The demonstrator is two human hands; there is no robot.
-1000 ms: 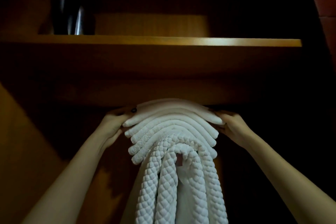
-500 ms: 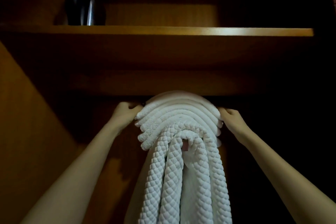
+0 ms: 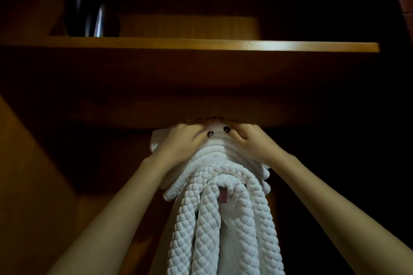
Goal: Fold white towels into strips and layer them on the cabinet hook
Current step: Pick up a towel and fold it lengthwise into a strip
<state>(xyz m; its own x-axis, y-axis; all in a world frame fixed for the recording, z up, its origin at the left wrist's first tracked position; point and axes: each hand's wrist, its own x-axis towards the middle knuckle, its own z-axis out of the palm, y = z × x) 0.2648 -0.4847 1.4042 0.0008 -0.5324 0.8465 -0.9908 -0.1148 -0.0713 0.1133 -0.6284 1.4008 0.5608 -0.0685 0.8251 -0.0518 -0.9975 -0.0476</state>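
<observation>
hands | your left hand and right hand came from the sides to the crown; both clamped the white towels | they hung layered under the shelf; hook hidden | layering looked nearly settled

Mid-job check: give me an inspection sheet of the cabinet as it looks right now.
Surface: wooden shelf above the work; its underside sits just over the hands.
Job's things: white towels folded into strips, layered and hanging; hook hidden beneath them; small reddish tag shows.
Clutter: dark shiny object on the shelf, kind unclear.
Grippers: left hand and right hand both grip the top of the pile.
Cables: nothing seen.
Surroundings: wooden side panel at left; dim elsewhere.
</observation>
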